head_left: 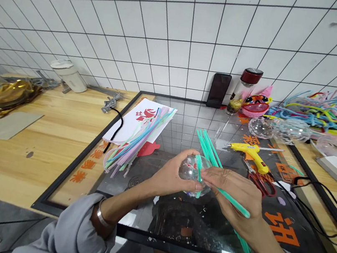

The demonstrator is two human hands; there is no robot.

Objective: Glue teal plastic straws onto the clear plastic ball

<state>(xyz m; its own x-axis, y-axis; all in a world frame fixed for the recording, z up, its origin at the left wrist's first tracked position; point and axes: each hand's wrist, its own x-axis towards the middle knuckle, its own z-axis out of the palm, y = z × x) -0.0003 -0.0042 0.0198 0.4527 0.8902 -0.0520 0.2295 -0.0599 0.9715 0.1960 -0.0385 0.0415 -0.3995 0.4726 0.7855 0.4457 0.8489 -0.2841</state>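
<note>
My left hand (177, 173) is wrapped around a clear plastic ball (189, 168), its thumb and fingers on either side. A teal pipe cleaner strip (198, 171) runs across the ball's surface. With its fingers pinched together, my right hand (234, 191) grips a teal pipe cleaner (234, 203) against the ball's right side; the tail sticks out past the fingers toward the lower right. Behind and partly under my right hand, several more teal pipe cleaners (208, 146) lie on the glass-topped board.
A yellow glue gun (254, 155) and red-handled scissors (261, 183) lie to the right, with a black cord. Multicoloured pipe cleaners (138, 139) rest on white paper (124, 126) at left. A phone (218, 90), bottle (244, 91) and clear balls (291, 131) stand at the back.
</note>
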